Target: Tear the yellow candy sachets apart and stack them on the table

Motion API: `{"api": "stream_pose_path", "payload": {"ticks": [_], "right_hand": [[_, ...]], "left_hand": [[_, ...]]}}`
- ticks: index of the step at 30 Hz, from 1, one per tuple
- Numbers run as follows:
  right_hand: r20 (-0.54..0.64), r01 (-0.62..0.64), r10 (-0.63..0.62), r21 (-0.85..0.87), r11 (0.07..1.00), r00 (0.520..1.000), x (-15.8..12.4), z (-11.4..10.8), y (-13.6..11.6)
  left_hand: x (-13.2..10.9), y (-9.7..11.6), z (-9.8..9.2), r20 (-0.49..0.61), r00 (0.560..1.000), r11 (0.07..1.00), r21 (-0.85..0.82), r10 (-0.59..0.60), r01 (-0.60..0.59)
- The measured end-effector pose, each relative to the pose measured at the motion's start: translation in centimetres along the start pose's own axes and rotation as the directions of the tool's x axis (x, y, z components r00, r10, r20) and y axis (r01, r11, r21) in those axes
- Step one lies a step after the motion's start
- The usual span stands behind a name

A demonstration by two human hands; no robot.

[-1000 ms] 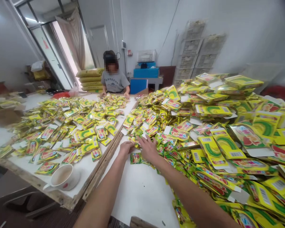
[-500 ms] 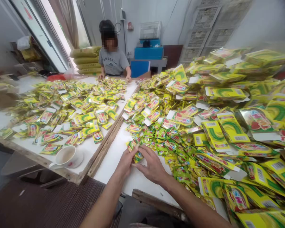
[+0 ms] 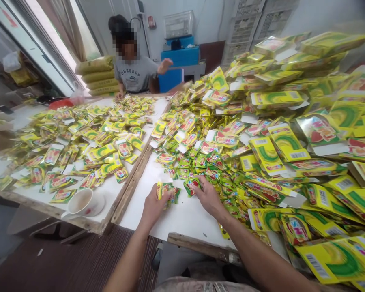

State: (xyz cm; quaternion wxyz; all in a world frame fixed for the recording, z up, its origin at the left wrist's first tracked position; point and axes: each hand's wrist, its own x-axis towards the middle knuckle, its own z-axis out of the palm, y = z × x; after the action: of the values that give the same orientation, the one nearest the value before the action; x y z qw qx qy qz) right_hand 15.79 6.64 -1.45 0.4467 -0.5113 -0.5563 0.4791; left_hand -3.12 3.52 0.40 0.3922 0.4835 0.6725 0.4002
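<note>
My left hand (image 3: 153, 206) is closed around a small stack of green and yellow sachets (image 3: 167, 191), held just above the white tabletop (image 3: 185, 217). My right hand (image 3: 207, 195) reaches into the edge of the heap of small sachets (image 3: 213, 170), its fingertips pinching one sachet (image 3: 192, 184). Larger flat yellow cartons (image 3: 287, 142) are piled high to the right of both hands.
A second white table (image 3: 109, 190) to the left is strewn with more sachets. A cup on a saucer (image 3: 80, 202) stands near its front edge. A person in a grey shirt (image 3: 136, 75) sits at the far end, one hand raised. Stacked sacks and crates stand behind.
My hands have separated: the left keeps the sachet stack, and the right has moved to the heap. The view tilted down. The far person lifted a hand.
</note>
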Motion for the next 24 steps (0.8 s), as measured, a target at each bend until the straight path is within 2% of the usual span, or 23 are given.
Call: {"api": "stream_pose_path", "payload": {"ticks": [3,6,8,10,13,15,20,22,24], "right_hand": [[0.056,-0.103,0.098,0.102,0.989,0.994,0.1,-0.2,-0.1],[0.029,-0.107,0.105,0.113,0.988,0.994,0.3,-0.6,-0.2],[0.016,-0.078,0.076,0.092,0.993,0.997,0.5,-0.8,-0.4],[0.044,-0.016,0.012,0.089,0.996,0.999,0.7,-0.8,-0.8],[0.14,0.069,-0.078,0.073,0.995,0.987,0.8,-0.6,-1.6],[0.224,0.086,-0.081,-0.013,0.996,0.971,0.7,-0.4,-2.0],[0.419,0.157,-0.05,-0.223,0.962,0.907,0.0,-0.3,-2.4],[0.43,0.19,-0.057,-0.274,0.943,0.901,-0.3,-0.2,-2.5],[0.379,0.164,-0.039,-0.303,0.939,0.924,-0.6,-0.1,-2.6]], "left_hand": [[0.0,0.6,-0.4,-0.099,0.994,0.993,0.116,0.046,-0.034],[-0.2,0.7,-1.1,-0.16,0.985,0.99,0.136,0.056,-0.034],[-0.5,0.5,-1.4,-0.084,0.995,0.996,0.083,0.044,-0.037],[-1.0,0.3,-1.5,0.049,0.999,1.0,0.019,0.017,-0.018],[-1.8,0.3,-1.1,0.238,0.971,0.995,-0.093,-0.017,0.04],[-2.2,0.3,-0.9,0.33,0.944,0.982,-0.175,-0.006,0.067],[-2.2,-0.1,-1.0,0.441,0.897,0.967,-0.229,0.0,0.113],[-2.0,-0.4,-1.0,0.511,0.859,0.968,-0.219,0.005,0.125],[-1.8,-0.4,-0.9,0.562,0.827,0.965,-0.217,-0.001,0.148]]}}
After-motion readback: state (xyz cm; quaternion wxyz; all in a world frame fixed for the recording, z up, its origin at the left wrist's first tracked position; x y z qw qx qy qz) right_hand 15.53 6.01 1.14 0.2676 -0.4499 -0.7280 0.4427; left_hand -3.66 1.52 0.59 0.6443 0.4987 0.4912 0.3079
